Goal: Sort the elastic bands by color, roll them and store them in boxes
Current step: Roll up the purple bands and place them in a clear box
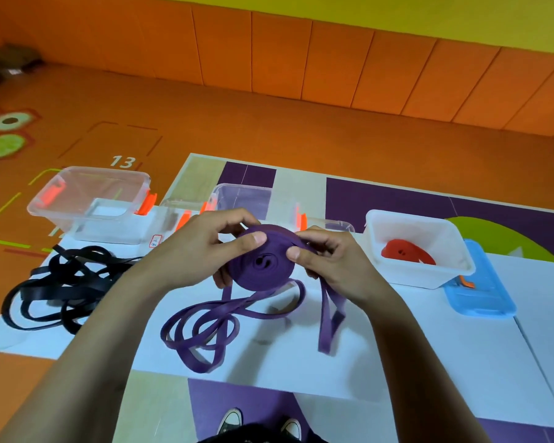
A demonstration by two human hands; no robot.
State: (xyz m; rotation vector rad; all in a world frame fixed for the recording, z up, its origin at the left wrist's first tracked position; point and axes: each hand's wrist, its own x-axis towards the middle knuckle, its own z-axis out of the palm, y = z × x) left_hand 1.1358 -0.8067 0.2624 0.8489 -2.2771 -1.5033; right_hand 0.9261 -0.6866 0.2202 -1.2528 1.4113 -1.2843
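A partly rolled purple elastic band (pixel 263 260) is held above the white table (pixel 429 346) between both hands. My left hand (pixel 202 251) grips the coil from the left, thumb on its upper face. My right hand (pixel 330 260) pinches the coil's right edge. The unrolled purple tail (pixel 205 330) hangs down and lies in loops on the table. A tangled black band (pixel 61 286) lies at the left end. A rolled red band (pixel 406 252) sits inside a white box (pixel 429 276) at the right.
Two clear boxes with orange latches stand behind the hands: one at the left (pixel 90 206), one in the middle (pixel 247 199). A blue lid (pixel 480 292) lies beside the white box. My shoes (pixel 259 423) show below the table's near edge.
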